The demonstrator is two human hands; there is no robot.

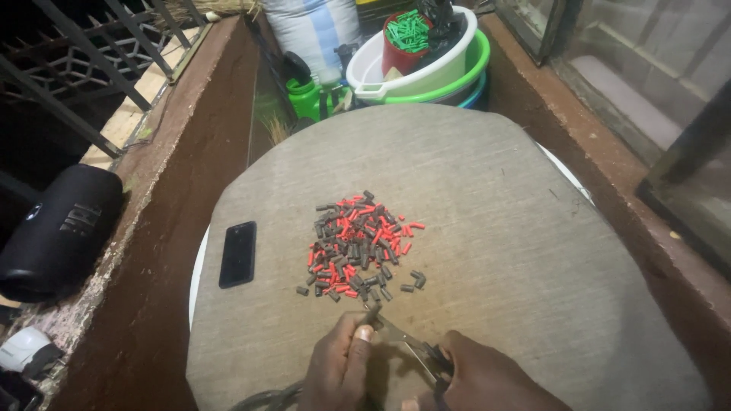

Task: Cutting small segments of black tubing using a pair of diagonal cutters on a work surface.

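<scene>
Beyond the tabletop's (533, 251) far edge, red cup (398, 55) of green pieces in stacked basins (449, 65), mid-tabletop red-and-grey tube bits (358, 247), left hand (343, 365) pinching one, right hand (480, 377) gripping scissors (415, 346).

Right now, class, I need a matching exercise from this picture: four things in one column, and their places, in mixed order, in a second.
Things:
1. phone
2. pile of red and dark tube pieces
3. black speaker
4. red cup of green pieces

Places:
A. in the white basin at the far end
B. on the ledge, left of the board
C. middle of the grey board
D. on the board, left of the pile

Pairs: 1-D, 2-C, 3-B, 4-A
</scene>
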